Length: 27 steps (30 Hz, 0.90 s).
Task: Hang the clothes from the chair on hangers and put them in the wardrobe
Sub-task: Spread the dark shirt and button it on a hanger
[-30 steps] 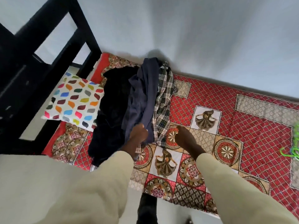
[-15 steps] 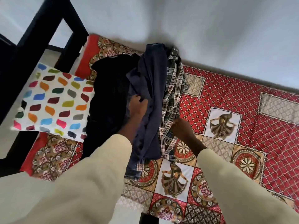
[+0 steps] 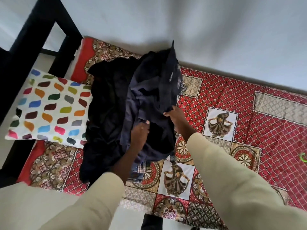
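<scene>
1. A heap of dark clothes lies on the bed [image 3: 232, 90] beside a spotted pillow [image 3: 49, 107].
2. The navy garment [image 3: 149, 97] tops the heap, a checked shirt [image 3: 141, 168] peeking from beneath.
3. Left hand [image 3: 139, 131]: fingers curled into the navy cloth.
4. Right hand [image 3: 176, 117]: fingers pinch its edge.

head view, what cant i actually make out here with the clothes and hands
- Checked shirt: head view, only its hem shows; the navy garment covers the rest.
- Left hand: fingertips buried in navy folds, so the grip is unclear.
- Green hanger: cut off by the right edge.
- Black garment: too dark to tell what kind it is.
- Wardrobe: not in view.
</scene>
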Each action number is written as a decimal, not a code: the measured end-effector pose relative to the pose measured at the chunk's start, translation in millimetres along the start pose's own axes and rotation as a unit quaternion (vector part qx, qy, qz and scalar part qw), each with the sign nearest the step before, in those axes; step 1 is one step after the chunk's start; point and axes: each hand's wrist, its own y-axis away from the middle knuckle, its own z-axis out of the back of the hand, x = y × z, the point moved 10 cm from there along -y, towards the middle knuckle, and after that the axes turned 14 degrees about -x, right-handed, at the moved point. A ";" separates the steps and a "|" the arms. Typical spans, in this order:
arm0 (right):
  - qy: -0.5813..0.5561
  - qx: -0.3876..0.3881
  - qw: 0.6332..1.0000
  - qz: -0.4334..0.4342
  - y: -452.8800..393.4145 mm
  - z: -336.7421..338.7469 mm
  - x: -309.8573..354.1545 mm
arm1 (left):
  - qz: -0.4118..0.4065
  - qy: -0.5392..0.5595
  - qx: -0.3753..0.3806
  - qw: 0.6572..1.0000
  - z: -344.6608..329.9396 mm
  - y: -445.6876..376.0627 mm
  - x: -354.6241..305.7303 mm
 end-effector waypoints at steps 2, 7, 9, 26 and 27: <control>0.016 -0.002 1.000 0.021 6.3 5.8 5.0 | -0.041 -0.002 -0.067 0.997 18.3 -30.2 -20.9; 0.205 0.056 0.961 0.175 43.4 10.2 30.1 | -0.014 0.099 0.031 0.995 -3.8 -20.5 -123.1; 0.279 0.058 0.928 0.240 66.1 15.9 37.3 | 0.005 0.025 0.069 0.997 -20.8 -10.3 -133.2; 0.093 -0.127 0.938 0.308 214.1 291.9 57.9 | -0.117 -0.281 0.317 0.898 -53.8 315.9 -146.7; 0.120 -0.075 0.927 0.346 239.5 300.7 69.4 | -0.159 -0.353 0.321 0.864 -54.5 349.1 -148.2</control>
